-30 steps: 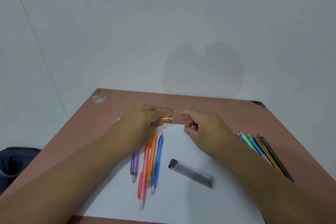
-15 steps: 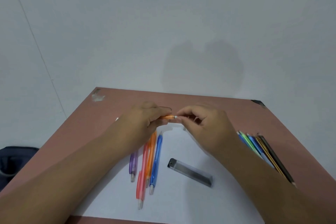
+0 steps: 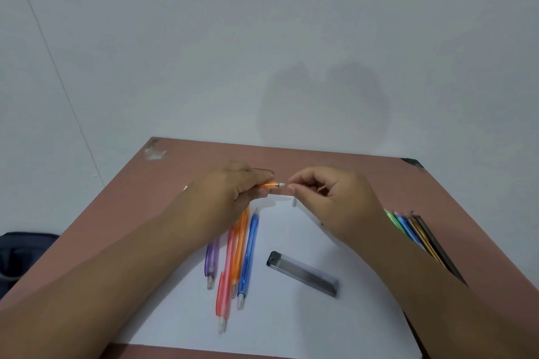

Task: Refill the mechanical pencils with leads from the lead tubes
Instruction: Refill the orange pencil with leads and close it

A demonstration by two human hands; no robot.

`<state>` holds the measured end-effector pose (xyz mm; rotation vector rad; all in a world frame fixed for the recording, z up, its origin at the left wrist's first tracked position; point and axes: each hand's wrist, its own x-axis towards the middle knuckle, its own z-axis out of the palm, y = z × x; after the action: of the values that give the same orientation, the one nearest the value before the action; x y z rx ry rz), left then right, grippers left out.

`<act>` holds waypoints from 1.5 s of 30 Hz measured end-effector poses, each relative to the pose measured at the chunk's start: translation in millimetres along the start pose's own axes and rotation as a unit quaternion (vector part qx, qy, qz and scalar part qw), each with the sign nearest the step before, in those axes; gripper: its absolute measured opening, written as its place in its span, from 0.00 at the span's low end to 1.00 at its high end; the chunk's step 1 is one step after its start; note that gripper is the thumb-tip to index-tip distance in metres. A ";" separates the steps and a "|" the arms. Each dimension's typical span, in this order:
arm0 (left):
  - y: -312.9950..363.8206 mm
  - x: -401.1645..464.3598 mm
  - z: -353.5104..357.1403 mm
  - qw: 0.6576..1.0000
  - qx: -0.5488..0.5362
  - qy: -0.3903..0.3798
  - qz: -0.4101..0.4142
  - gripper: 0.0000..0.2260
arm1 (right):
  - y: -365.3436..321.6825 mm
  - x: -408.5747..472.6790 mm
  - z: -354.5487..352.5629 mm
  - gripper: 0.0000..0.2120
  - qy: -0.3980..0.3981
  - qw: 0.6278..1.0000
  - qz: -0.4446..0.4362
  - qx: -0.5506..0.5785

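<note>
My left hand (image 3: 233, 189) grips an orange mechanical pencil (image 3: 272, 184) above the table, its white-tipped end pointing right. My right hand (image 3: 329, 201) hovers just right of that tip, thumb and forefinger pinched together, with nothing visible between them. On the white paper (image 3: 291, 323) lie a purple pencil (image 3: 211, 259), a pink pencil (image 3: 224, 280), an orange pencil (image 3: 240, 242) and a blue pencil (image 3: 248, 256), side by side. A dark grey lead tube (image 3: 303, 274) lies at an angle to their right. A tiny white piece (image 3: 294, 202) rests on the paper under my right fingers.
The paper covers the middle of a brown table (image 3: 437, 183) set against a white wall. Several more pencils in green, blue, yellow and black (image 3: 420, 233) lie at the right edge, partly behind my right forearm. A dark bag (image 3: 20, 256) sits on the floor at the left.
My right fingers came up to the held pencil's white tip, touched it, and have now drawn slightly back to the right. My left hand has kept its grip.
</note>
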<state>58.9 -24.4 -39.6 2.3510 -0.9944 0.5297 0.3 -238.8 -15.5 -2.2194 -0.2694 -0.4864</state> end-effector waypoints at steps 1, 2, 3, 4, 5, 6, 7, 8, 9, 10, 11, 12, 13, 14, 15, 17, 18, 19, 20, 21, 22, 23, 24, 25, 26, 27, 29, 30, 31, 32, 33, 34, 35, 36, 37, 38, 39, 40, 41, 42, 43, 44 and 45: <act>0.7 0.0 0.3 1.000 0.003 0.001 0.005 0.15 | -1.3 -0.2 1.7 0.05 0.004 1.000 -0.004 0.000; 1.3 -0.1 0.6 1.000 0.006 0.001 0.012 0.14 | -2.1 -0.2 3.0 0.06 0.008 1.000 -0.007 0.002; 2.1 -0.4 0.9 1.000 0.008 0.003 0.021 0.14 | -2.5 -0.1 4.0 0.07 0.009 1.000 -0.008 0.003; 2.6 -0.8 1.0 1.000 0.008 0.004 0.027 0.14 | -2.6 0.0 4.7 0.07 0.008 1.000 -0.009 0.003; 2.7 -0.9 1.1 1.000 0.007 0.006 0.030 0.14 | -2.5 -0.1 5.2 0.07 0.003 1.000 -0.007 0.002; 2.6 -0.9 1.2 1.000 0.002 0.007 0.027 0.14 | -2.4 -0.3 5.6 0.08 -0.003 1.000 -0.002 0.003; 2.5 -0.9 1.4 1.000 -0.005 0.009 0.022 0.14 | -2.6 -0.7 5.7 0.08 -0.010 1.000 0.003 0.006; 2.9 -1.0 1.5 1.000 -0.009 0.011 0.017 0.14 | -2.7 -0.6 5.3 0.08 -0.016 1.000 0.005 0.006; 3.2 -0.9 1.7 1.000 -0.009 0.013 0.016 0.14 | -3.0 -0.4 4.2 0.08 -0.023 1.000 0.002 0.000; 4.3 -0.7 1.4 1.000 -0.008 0.013 0.018 0.14 | -3.5 -0.1 2.5 0.08 -0.027 1.000 -0.003 -0.012; 4.3 -0.4 1.1 1.000 -0.007 0.012 0.016 0.14 | -4.0 0.4 0.5 0.08 -0.030 0.999 -0.009 -0.023; 4.6 0.0 0.0 1.000 -0.007 0.011 0.010 0.14 | -3.9 0.8 -2.3 0.08 -0.029 0.999 -0.015 -0.032; 4.1 -0.1 -1.2 1.000 -0.005 0.012 0.003 0.14 | -3.2 1.6 -5.3 0.08 -0.025 0.999 -0.018 -0.037; 3.3 -0.5 -2.6 1.000 -0.005 0.017 -0.001 0.14 | -1.5 2.2 -8.6 0.07 -0.020 0.999 -0.014 -0.039; 1.7 -1.0 -3.6 1.000 -0.005 0.023 -0.002 0.14 | 0.7 2.7 -11.6 0.07 -0.018 0.999 -0.003 -0.041; -0.5 -1.6 -4.5 0.999 -0.003 0.031 -0.002 0.14 | 5.7 3.3 -15.6 0.08 -0.037 0.997 0.033 -0.062; -0.9 -1.7 -4.6 0.999 -0.003 0.035 0.000 0.15 | 8.2 3.7 -16.4 0.08 -0.056 0.993 0.051 -0.086; -1.2 -1.8 -4.5 0.999 -0.003 0.037 0.001 0.14 | 10.3 4.0 -16.6 0.09 -0.076 0.988 0.065 -0.113; -0.5 -1.6 -4.8 0.999 -0.001 0.036 0.001 0.14 | 12.2 4.2 -16.3 0.09 -0.093 0.983 0.076 -0.137; -0.4 -1.4 -4.5 0.999 0.003 0.034 -0.001 0.14 | 13.0 4.2 -16.0 0.09 -0.106 0.979 0.085 -0.153; 0.1 -1.1 -4.5 0.999 0.004 0.032 -0.001 0.14 | 13.7 4.2 -16.0 0.09 -0.118 0.975 0.090 -0.164; -0.3 -0.9 -4.1 1.000 0.002 0.030 -0.001 0.15 | 13.7 4.3 -15.9 0.09 -0.128 0.972 0.094 -0.171; -0.2 -0.8 -4.2 1.000 0.002 0.028 -0.002 0.15 | 13.8 4.5 -15.7 0.09 -0.135 0.970 0.096 -0.175; -0.1 -0.9 -4.4 1.000 0.008 0.025 -0.003 0.15 | 13.6 4.5 -15.5 0.09 -0.138 0.970 0.098 -0.174; 0.6 -0.9 -5.0 1.000 0.017 0.022 -0.004 0.15 | 13.6 4.3 -14.9 0.09 -0.138 0.971 0.100 -0.170; 1.1 -1.0 -5.5 0.999 0.026 0.020 -0.003 0.15 | 13.4 4.2 -14.0 0.09 -0.137 0.971 0.102 -0.169; 1.9 -1.7 -6.1 0.999 0.029 0.025 0.004 0.15 | 13.1 3.9 -12.2 0.09 -0.140 0.967 0.100 -0.187; 2.2 -1.9 -6.0 0.999 0.025 0.029 0.006 0.15 | 13.6 4.1 -11.4 0.08 -0.143 0.965 0.097 -0.197; 1.9 -2.1 -5.5 0.999 0.021 0.031 0.007 0.15 | 14.1 4.1 -11.0 0.08 -0.144 0.964 0.095 -0.202; 2.0 -2.0 -5.2 0.999 0.018 0.032 0.010 0.15 | 15.0 4.4 -11.1 0.08 -0.142 0.964 0.095 -0.202; 1.5 -1.8 -4.2 0.999 0.017 0.033 0.013 0.15 | 15.9 4.3 -11.2 0.07 -0.136 0.966 0.093 -0.200; 1.5 -1.6 -3.6 0.999 0.014 0.035 0.016 0.15 | 16.8 4.1 -11.3 0.07 -0.124 0.969 0.084 -0.195; 1.4 -1.5 -2.9 0.999 0.010 0.036 0.016 0.15 | 17.2 3.4 -11.3 0.06 -0.103 0.975 0.067 -0.184; 1.1 -1.1 -2.2 0.999 0.007 0.038 0.017 0.15 | 17.0 2.8 -11.0 0.05 -0.077 0.982 0.042 -0.165; 0.2 -0.6 -1.2 0.999 0.008 0.041 0.022 0.15 | 15.5 2.0 -10.5 0.04 -0.053 0.988 0.012 -0.141; -0.4 0.0 0.0 0.999 0.009 0.044 0.028 0.15 | 13.4 1.2 -9.8 0.04 -0.037 0.992 -0.015 -0.118; -0.5 0.6 0.8 0.998 0.008 0.046 0.033 0.15 | 11.0 0.9 -8.6 0.06 -0.026 0.994 -0.038 -0.100; 0.2 1.1 1.0 0.998 0.004 0.045 0.039 0.14 | 8.9 1.0 -6.6 0.08 -0.019 0.994 -0.059 -0.089; 1.5 1.8 0.7 0.998 -0.002 0.043 0.042 0.14 | 6.5 1.5 -4.1 0.09 -0.014 0.993 -0.077 -0.084; 3.4 2.4 0.0 0.998 -0.009 0.038 0.045 0.14 | 4.9 2.0 -1.8 0.07 -0.010 0.992 -0.091 -0.081; 5.0 3.0 0.0 0.998 -0.013 0.033 0.048 0.14 | 3.2 2.3 0.0 0.06 -0.008 0.992 -0.096 -0.079; 6.3 3.4 -0.3 0.998 -0.012 0.031 0.049 0.14 | 2.5 2.7 1.0 0.04 -0.008 0.993 -0.093 -0.074; 6.7 4.2 0.2 0.998 -0.010 0.031 0.047 0.14 | 2.0 2.4 0.9 0.04 -0.008 0.994 -0.084 -0.070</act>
<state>56.7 -30.7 -35.4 2.2648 -1.0804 0.6236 3.4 -239.3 -16.3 -2.3483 -0.4457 -0.5936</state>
